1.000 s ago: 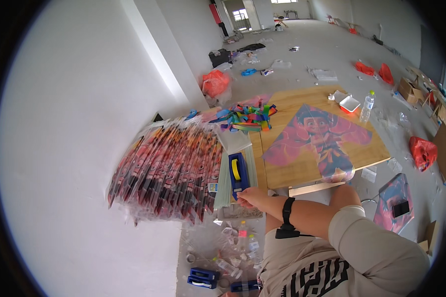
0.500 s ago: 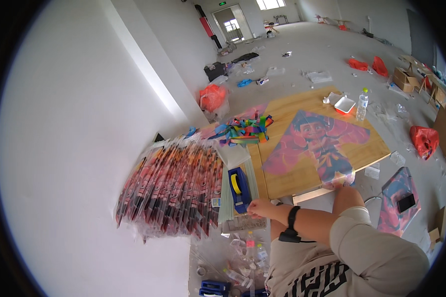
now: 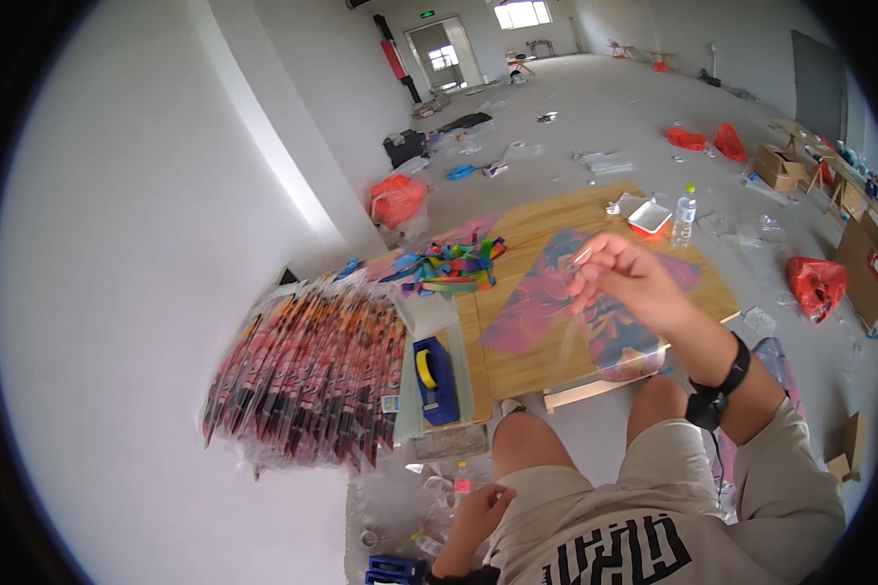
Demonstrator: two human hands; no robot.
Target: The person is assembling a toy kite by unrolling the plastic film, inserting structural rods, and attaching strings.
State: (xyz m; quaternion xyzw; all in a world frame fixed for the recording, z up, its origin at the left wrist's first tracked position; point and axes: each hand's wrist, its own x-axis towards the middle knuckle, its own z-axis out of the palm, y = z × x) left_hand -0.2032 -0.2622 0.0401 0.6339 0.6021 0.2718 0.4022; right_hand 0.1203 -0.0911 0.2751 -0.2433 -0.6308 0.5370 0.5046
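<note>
My right hand [image 3: 622, 283] is raised over the wooden table, its fingertips pinched on a thin clear strip [image 3: 570, 339] that looks like tape. Beneath it lies a winged, pink and blue printed sheet [image 3: 527, 310] with a cartoon figure, partly hidden by the hand. My left hand [image 3: 480, 515] is low beside my left thigh, fingers curled; whatever they hold, if anything, is hidden. A blue tape dispenser [image 3: 439, 382] with a yellow core stands at the table's left, next to a row of packed printed pieces [image 3: 302, 375] in clear plastic.
Rainbow-coloured ribbons [image 3: 463, 265] lie heaped at the table's far left. A white and red tray [image 3: 649, 217] and a water bottle [image 3: 684, 216] stand at the far right. More blue dispensers [image 3: 395, 569] and bottles are on the littered floor below. A red bag [image 3: 816, 285] lies on the right.
My right hand has left the front end of the tape dispenser and risen to the right, over the printed sheet, with the clear strip. My left hand has come into view at the bottom.
</note>
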